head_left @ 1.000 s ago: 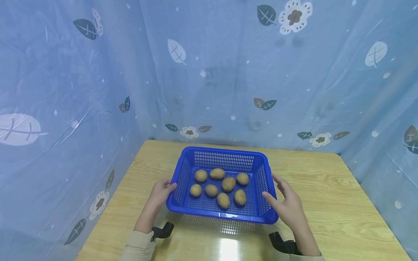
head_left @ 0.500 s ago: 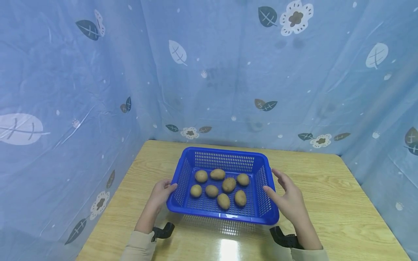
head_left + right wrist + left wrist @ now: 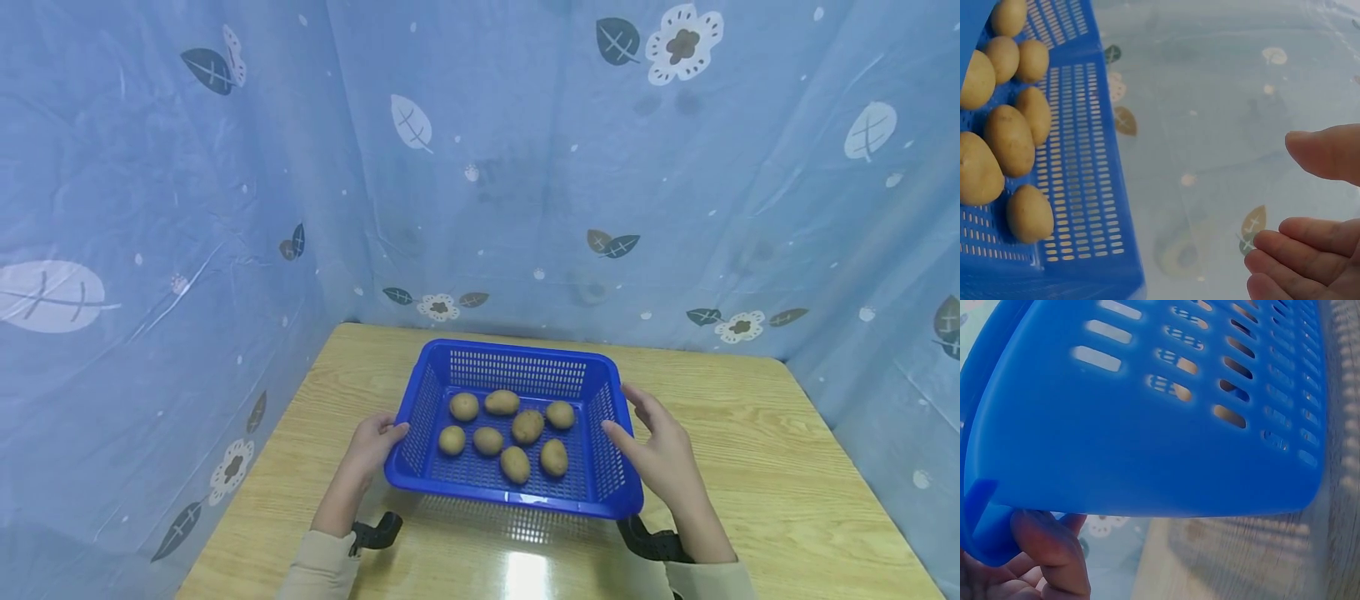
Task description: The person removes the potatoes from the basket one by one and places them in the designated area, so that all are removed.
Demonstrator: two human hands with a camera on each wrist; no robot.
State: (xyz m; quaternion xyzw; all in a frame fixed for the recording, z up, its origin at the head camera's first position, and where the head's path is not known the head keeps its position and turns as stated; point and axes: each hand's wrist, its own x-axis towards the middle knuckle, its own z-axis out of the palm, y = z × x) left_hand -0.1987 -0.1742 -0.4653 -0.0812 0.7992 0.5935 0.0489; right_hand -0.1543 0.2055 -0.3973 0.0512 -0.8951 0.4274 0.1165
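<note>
The left hand [image 3: 372, 442] grips the left rim of the blue basket [image 3: 577, 496], fingers curled under the edge. The basket stands on the wooden table [image 3: 757, 467] directly in front of the person and holds eight potatoes [image 3: 528, 426] spread over its floor. The right hand [image 3: 660, 450] sits at the basket's right rim, fingers spread apart and relaxed, clasping nothing.

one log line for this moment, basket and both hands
left hand: grips blue basket left rim | right hand: open beside right rim | potatoes: eight inside | wooden table
</note>
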